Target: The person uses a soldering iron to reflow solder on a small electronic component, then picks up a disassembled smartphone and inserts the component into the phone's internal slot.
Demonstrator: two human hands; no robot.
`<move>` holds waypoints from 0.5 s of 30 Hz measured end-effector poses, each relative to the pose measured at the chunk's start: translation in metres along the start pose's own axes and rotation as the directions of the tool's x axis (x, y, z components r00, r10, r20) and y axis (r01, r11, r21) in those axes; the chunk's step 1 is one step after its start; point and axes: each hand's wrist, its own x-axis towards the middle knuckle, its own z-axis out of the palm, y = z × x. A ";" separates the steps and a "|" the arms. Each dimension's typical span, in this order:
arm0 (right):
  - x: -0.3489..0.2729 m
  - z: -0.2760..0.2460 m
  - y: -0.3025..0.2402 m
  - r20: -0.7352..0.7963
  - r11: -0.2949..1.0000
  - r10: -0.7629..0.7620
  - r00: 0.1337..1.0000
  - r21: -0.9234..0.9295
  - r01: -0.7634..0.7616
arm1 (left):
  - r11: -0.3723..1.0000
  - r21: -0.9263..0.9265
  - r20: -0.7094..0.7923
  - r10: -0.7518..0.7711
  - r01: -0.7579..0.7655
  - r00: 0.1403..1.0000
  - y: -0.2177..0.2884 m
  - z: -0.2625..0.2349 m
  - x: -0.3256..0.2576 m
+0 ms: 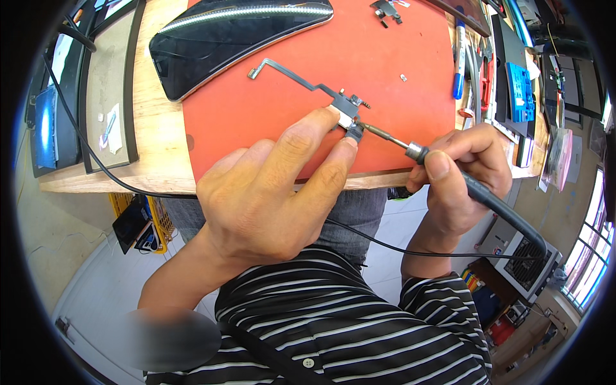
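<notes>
My right hand point(465, 170) grips a soldering iron point(480, 187) like a pen, its metal tip pointing left. That tip meets a small phone flex cable part point(345, 110) lying on the orange-red mat point(269, 128). From the part a thin grey strip point(289, 72) runs up and left to a small connector end. My left hand point(276, 179) reaches in from the lower left. Its index finger and thumb press on the near edge of the part, steadying it against the mat, while the other fingers curl under.
A dark phone screen point(237, 38) lies on the mat's far left. A small loose component point(385, 11) sits at the top. Blue marker point(459, 61) and hand tools stand along the right. The iron's black cord point(410, 252) loops below the wooden table edge point(115, 183).
</notes>
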 end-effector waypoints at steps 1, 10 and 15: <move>0.000 -0.001 -0.001 0.005 1.000 0.000 1.000 0.016 0.000 | 1.000 0.001 0.001 0.002 -0.002 1.000 0.000 0.000 -0.001; -0.001 -0.005 0.003 -0.023 0.998 -0.035 0.999 0.042 0.036 | 0.958 -0.209 -0.130 -0.225 0.195 0.966 -0.009 -0.021 -0.008; -0.002 -0.006 0.004 -0.020 0.999 -0.048 0.999 0.005 0.048 | 0.925 -0.172 -0.164 -0.366 0.339 0.916 -0.020 -0.039 -0.017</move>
